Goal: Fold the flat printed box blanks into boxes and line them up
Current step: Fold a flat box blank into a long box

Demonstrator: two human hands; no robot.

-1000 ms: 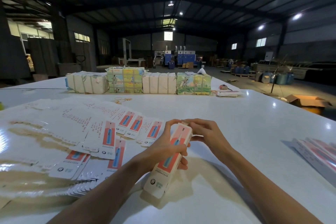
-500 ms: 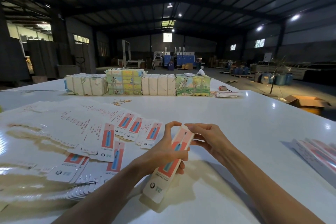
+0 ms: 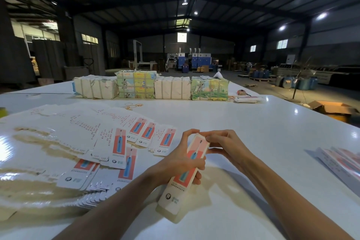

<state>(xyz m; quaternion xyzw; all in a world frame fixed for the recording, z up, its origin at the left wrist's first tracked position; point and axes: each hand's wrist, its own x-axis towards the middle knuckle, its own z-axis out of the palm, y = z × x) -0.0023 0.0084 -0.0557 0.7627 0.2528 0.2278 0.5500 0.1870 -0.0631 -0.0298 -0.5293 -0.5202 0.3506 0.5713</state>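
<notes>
A long narrow printed box (image 3: 182, 183), white with a red panel and a blue toothbrush picture, stands slanted above the white table (image 3: 253, 132). My left hand (image 3: 181, 159) grips its middle, fingers wrapped round it. My right hand (image 3: 227, 145) pinches the flap at the box's far top end. Several flat box blanks (image 3: 109, 148) lie fanned out on the table to the left. A row of folded boxes (image 3: 342, 160) lies at the right edge.
Wrapped bundles (image 3: 152, 86) of stock stand in a row at the table's far side, with rubber bands (image 3: 132, 105) in front of them and a small stack of blanks (image 3: 246, 99) to their right. An open cardboard carton (image 3: 331, 108) sits on the floor beyond the table's right edge.
My right hand has drawn in against the box's top end and its fingers now pinch the flap there. The left hand keeps its grip on the box.
</notes>
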